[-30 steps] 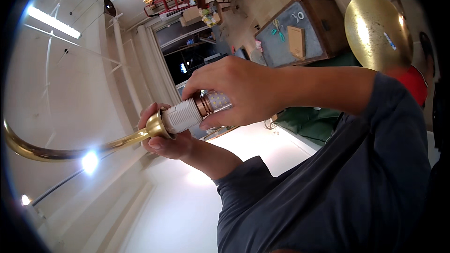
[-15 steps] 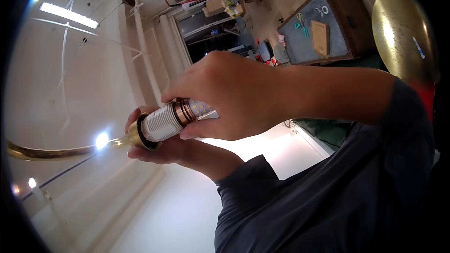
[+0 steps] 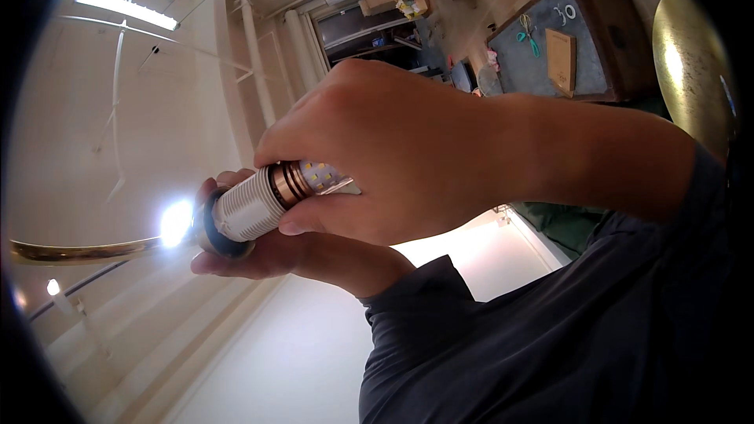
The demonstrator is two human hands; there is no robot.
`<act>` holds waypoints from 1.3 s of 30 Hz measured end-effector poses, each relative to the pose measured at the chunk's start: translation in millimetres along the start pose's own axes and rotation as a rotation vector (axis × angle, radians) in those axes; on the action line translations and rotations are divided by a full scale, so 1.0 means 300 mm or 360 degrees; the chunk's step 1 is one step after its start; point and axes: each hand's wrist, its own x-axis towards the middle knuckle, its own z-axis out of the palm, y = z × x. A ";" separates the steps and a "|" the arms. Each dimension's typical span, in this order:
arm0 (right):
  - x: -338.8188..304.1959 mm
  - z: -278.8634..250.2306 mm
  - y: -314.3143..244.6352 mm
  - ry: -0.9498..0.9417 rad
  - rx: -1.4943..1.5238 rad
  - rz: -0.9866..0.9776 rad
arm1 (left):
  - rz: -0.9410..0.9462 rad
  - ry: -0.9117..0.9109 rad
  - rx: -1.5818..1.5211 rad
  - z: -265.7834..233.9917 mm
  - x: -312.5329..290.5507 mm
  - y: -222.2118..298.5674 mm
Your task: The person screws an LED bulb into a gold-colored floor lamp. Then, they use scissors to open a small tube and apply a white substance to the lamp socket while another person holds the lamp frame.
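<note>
A person is holding a lamp fitting between two bare hands in a bright, cluttered room. The right hand (image 3: 393, 149) is curling around a bulb (image 3: 316, 176) dotted with yellow chips, its thumb and fingers partly closed and pressing from opposite sides near the copper-coloured collar (image 3: 289, 180). The left hand (image 3: 271, 257) is cupping the fitting from behind, half closed around a brass cup (image 3: 209, 232). A white ribbed sleeve (image 3: 250, 206) is sitting in the mouth of that cup, with the collar lining up at its other end; how deeply the bulb is seating is hard to tell behind the fingers. A curved brass tube (image 3: 94, 252) is running out from the cup toward the left edge, below a glaring light (image 3: 176, 222).

In the background, a flat brown box (image 3: 561, 61), apparently closed, is lying beside green-handled scissors (image 3: 530, 38) on a grey-topped chest (image 3: 514, 71). Farther off, a small crate (image 3: 420, 6) is holding yellow and green items. A gold round plate (image 3: 682, 51) is gleaming at right.
</note>
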 end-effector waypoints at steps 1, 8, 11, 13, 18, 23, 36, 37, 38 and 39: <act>-0.003 0.001 0.000 0.0019 -0.0013 -0.0012 | 0.0017 -0.0015 0.0016 -0.017 0.001 -0.008; -0.009 0.046 0.000 0.0147 -0.0053 -0.0089 | 0.0058 0.0225 0.0338 -0.010 -0.019 -0.024; 0.000 0.065 -0.005 0.0157 -0.0061 -0.0091 | 0.0145 0.0359 0.0579 0.029 -0.038 -0.028; 0.009 0.073 -0.010 0.0168 -0.0078 -0.0096 | 0.0152 0.0391 0.0552 0.041 -0.044 -0.035; 0.019 0.086 -0.054 0.0219 -0.0275 -0.0103 | 0.0185 0.0429 0.0539 0.057 -0.055 -0.047; 0.014 0.110 -0.093 0.0264 -0.0170 -0.0036 | 0.0295 0.0613 0.0417 0.046 -0.058 -0.066; 0.048 0.058 -0.088 0.0149 -0.0023 0.0035 | 0.0076 0.0440 0.0401 0.120 -0.061 -0.026; 0.043 0.080 -0.072 0.0261 -0.0166 -0.0125 | 0.0058 0.0439 0.0417 0.121 -0.064 -0.025; 0.045 0.090 -0.068 0.0376 -0.0302 -0.0290 | 0.0039 0.0411 0.0362 0.113 -0.060 -0.022; 0.045 0.094 -0.061 0.0473 -0.0465 -0.0437 | 0.0019 0.0382 0.0307 0.092 -0.056 -0.023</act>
